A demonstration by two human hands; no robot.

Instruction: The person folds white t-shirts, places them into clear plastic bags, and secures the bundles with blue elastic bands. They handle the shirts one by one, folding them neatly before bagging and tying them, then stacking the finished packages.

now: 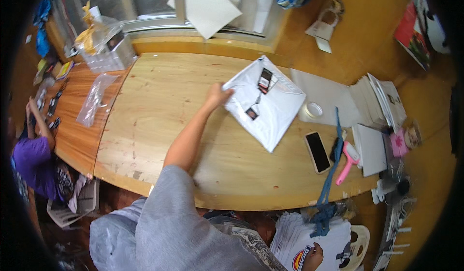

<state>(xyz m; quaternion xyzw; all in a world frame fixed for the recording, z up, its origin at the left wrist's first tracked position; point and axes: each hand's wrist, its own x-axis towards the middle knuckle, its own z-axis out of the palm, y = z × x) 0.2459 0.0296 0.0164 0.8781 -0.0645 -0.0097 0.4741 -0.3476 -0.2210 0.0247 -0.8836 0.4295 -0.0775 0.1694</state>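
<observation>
My left hand (220, 96), at the end of an outstretched arm, grips the left edge of a folded white T-shirt (280, 111). The T-shirt looks wrapped in clear plastic and lies tilted on the wooden table. On it rest a black hang tag (264, 80) and a smaller dark tag (251, 113), joined by a cord. Low at the right, my right hand (313, 257) is over a stack of white T-shirts (290, 237) on a chair below the table edge. Its fingers are bent loosely and apart; part of the hand is cut off.
Right of the packed T-shirt are a tape roll (313, 110), a phone (317, 152), a blue cloth strip (329, 174) and a pink-handled tool (349, 161). A plastic-covered box (106, 53) stands at the far left. A person in purple (34, 155) sits left of the table (145, 121).
</observation>
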